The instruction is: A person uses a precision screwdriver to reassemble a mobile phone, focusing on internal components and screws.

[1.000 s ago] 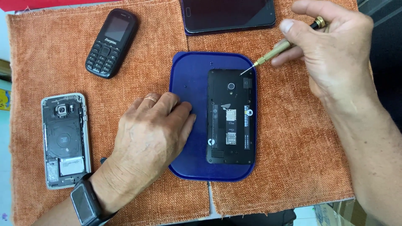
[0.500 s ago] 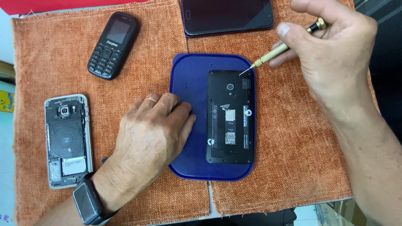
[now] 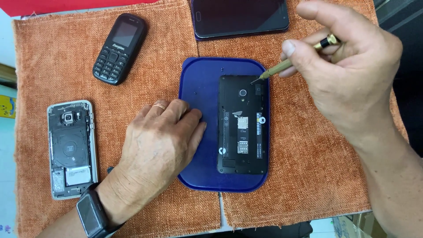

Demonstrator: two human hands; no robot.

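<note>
An opened black phone [image 3: 242, 123] lies back side up on a blue tray [image 3: 200, 88], its inner parts showing. My right hand [image 3: 348, 75] holds a thin brass-coloured screwdriver [image 3: 291, 61] whose tip rests at the phone's top right corner. My left hand [image 3: 158, 145] lies flat on the tray's left part, fingers just left of the phone. It wears a ring, with a black watch on the wrist.
An orange cloth [image 3: 57, 61] covers the table. A black keypad phone [image 3: 120, 47] lies at the upper left, a silver phone with its back removed [image 3: 71, 147] at the left, and a dark smartphone [image 3: 240, 17] at the top.
The screwdriver tip has stayed at the phone's top right corner with only a slight shift of my right hand. My left hand has not moved.
</note>
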